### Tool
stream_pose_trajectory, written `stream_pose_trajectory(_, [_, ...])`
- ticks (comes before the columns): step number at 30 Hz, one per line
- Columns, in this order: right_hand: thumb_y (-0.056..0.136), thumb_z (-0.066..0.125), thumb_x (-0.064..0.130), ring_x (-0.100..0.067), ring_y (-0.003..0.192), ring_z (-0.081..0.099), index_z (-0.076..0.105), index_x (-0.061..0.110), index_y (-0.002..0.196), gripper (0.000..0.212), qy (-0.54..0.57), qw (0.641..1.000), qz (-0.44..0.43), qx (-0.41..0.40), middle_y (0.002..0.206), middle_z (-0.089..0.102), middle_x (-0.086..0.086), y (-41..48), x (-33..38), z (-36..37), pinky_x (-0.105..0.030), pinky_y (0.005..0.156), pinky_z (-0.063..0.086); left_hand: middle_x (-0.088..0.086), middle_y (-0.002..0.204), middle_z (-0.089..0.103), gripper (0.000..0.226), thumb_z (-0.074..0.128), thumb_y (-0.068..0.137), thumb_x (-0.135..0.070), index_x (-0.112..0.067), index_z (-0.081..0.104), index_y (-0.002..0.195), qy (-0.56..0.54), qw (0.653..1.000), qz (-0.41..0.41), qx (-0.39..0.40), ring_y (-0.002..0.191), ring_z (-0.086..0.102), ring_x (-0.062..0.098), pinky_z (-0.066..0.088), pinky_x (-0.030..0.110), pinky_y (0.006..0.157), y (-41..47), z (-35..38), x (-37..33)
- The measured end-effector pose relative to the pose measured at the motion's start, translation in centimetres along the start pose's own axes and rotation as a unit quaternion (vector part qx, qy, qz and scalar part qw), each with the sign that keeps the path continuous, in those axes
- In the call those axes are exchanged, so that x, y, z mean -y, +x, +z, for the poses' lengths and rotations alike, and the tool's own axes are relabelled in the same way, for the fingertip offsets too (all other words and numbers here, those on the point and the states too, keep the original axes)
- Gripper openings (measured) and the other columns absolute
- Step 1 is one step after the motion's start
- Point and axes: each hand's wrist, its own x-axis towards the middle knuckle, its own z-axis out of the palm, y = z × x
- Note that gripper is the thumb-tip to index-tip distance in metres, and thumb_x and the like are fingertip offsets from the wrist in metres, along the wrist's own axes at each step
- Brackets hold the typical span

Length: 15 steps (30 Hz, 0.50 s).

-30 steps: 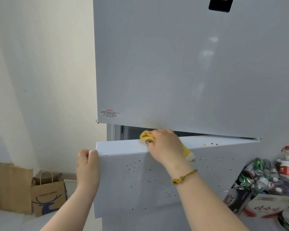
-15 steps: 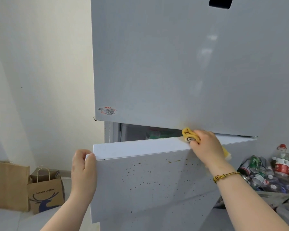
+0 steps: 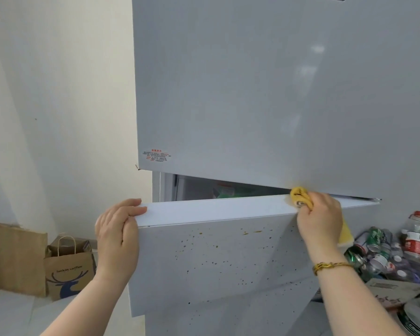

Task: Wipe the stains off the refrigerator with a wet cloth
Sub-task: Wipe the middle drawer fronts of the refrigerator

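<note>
Risk here: knuckles nipped between lower door (image 3: 216, 263) and upper door (image 3: 252, 93) on a slip of the bracing grip, plus brown specks (image 3: 204, 248) smeared down the front. Left hand (image 3: 118, 236) wrapped round the door's top left corner, holding it ajar. Right hand (image 3: 319, 221) clenched on bunched yellow cloth (image 3: 300, 196), pressed onto the top edge towards its right end.

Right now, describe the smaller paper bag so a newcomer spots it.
Left of the refrigerator, on the floor by the wall, stand two brown paper bags. The smaller paper bag stands nearer the refrigerator. Unlike the taller bag, which is plain, it has loop handles and a dark blue deer print.
</note>
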Motion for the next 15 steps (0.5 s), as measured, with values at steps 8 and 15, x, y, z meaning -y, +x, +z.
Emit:
stream_pose_trajectory(8, [0.079,0.037,0.019,-0.019,0.094,0.053,0.068,-0.003,0.096,0.042,0.076,0.975,-0.208,0.012,0.091,0.069,-0.015,-1.3,0.3,0.0,-0.031,0.080,0.040,0.008,0.110,0.055,0.037,0.026,0.078,-0.015,-0.006,0.061,0.087,-0.032,0.999,-0.020,-0.013,0.104,0.038,0.013,0.026,0.026,0.091,0.6,1.1,0.1])
stream_pose_trajectory(15, [0.090,0.042,0.004,-0.039,0.116,0.045,0.058,-0.006,0.115,0.031,0.046,0.998,0.029,-0.022,0.121,0.057,-0.023,1.9,-6.4,-1.9,-0.044,0.099,0.035,0.004,0.108,0.038,0.047,0.026,0.077,-0.021,-0.001,0.064,0.098,-0.028,0.998,-0.061,-0.001,0.093,0.036,0.007,0.026,0.003,0.080,1.9,1.5,0.2])
